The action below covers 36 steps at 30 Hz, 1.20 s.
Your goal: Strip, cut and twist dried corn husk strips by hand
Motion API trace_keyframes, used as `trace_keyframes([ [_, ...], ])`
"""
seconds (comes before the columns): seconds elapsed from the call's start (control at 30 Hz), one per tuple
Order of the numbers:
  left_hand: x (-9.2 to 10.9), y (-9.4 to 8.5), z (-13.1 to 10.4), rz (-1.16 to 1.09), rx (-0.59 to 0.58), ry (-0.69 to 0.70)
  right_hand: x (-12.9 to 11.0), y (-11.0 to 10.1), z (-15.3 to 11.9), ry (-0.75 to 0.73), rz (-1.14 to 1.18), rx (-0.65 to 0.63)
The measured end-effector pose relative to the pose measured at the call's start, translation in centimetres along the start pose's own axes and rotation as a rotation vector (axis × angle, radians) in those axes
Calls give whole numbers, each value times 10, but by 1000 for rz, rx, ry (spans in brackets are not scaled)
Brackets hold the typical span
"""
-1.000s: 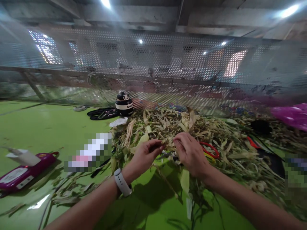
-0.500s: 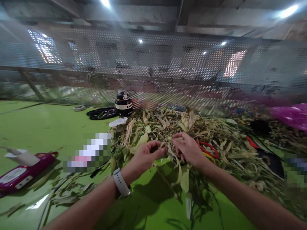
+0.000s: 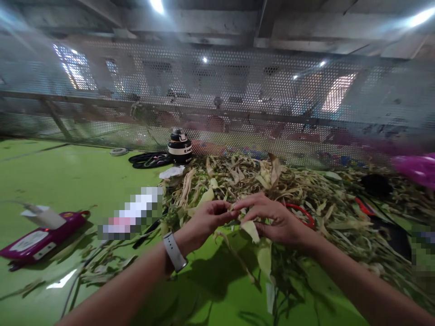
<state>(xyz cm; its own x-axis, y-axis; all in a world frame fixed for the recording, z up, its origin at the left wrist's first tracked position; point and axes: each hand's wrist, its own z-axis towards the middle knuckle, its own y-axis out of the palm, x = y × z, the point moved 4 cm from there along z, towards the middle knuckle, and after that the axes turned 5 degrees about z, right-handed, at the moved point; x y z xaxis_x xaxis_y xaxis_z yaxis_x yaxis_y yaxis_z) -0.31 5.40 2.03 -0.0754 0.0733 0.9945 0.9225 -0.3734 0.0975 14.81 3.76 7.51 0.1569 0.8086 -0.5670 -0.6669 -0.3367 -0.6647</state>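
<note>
My left hand (image 3: 205,222), with a watch (image 3: 175,251) at the wrist, pinches thumb against forefinger on a thin dried leaf strip (image 3: 233,206), mostly hidden. My right hand (image 3: 273,218) meets it there with its fingertips. Below the right fingers a pale dried leaf (image 3: 251,231) sticks out, held near the thumb. A longer yellow-green leaf (image 3: 264,259) hangs beneath that hand. Under the left fingers a dry stalk (image 3: 238,260) slants downward. Both hands are in front of a wide heap of dried leaves (image 3: 234,174).
A black bottle (image 3: 180,147) stands behind the heap, beside a coiled black item (image 3: 149,159). At left are a purple power strip (image 3: 44,240) with a white plug (image 3: 42,216). Right of my hand lies a red ring (image 3: 302,213). Perforated mesh (image 3: 217,90) rises behind the green table (image 3: 91,176).
My right hand has turned and stretched its fingers leftward to meet my left fingertips. The pale leaf now shows under its fingers. The whole view has shifted slightly.
</note>
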Motion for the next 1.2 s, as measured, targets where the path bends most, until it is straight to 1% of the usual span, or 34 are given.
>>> trace_keyframes([
  [0.03, 1, 1, 0, 4, -2, 14, 0, 1, 0, 47, 68, 35],
  [0.1, 1, 1, 0, 14, 2, 36, 1, 5, 0, 185, 171, 86],
  [0.2, -1, 1, 1, 23, -4, 53, 2, 12, -3, 364, 262, 170],
  [0.27, -2, 2, 1, 36, 11, 63, 2, 15, -4, 421, 249, 237],
  [0.33, -1, 2, 1, 48, 55, 95, 3, 16, -4, 463, 154, 297],
  [0.47, 3, 5, -3, 142, 110, 179, 5, 14, -4, 479, -20, 378],
  [0.63, 8, 9, -10, 308, 197, 246, 8, 11, -5, 552, -50, 410],
  [0.8, 10, 14, -15, 432, 224, 330, 10, 13, -5, 542, -37, 400],
  [0.9, 9, 14, -16, 474, 252, 368, 10, 16, -3, 490, -59, 330],
  [0.97, 7, 14, -15, 483, 251, 373, 11, 17, -3, 468, -85, 283],
  [1.0, 7, 14, -15, 491, 248, 376, 12, 17, -3, 475, -100, 283],
  [1.13, 9, 15, -18, 623, 217, 429, 19, 14, -8, 549, -82, 368],
  [1.2, 9, 16, -19, 701, 187, 466, 21, 15, -9, 567, -34, 342],
])
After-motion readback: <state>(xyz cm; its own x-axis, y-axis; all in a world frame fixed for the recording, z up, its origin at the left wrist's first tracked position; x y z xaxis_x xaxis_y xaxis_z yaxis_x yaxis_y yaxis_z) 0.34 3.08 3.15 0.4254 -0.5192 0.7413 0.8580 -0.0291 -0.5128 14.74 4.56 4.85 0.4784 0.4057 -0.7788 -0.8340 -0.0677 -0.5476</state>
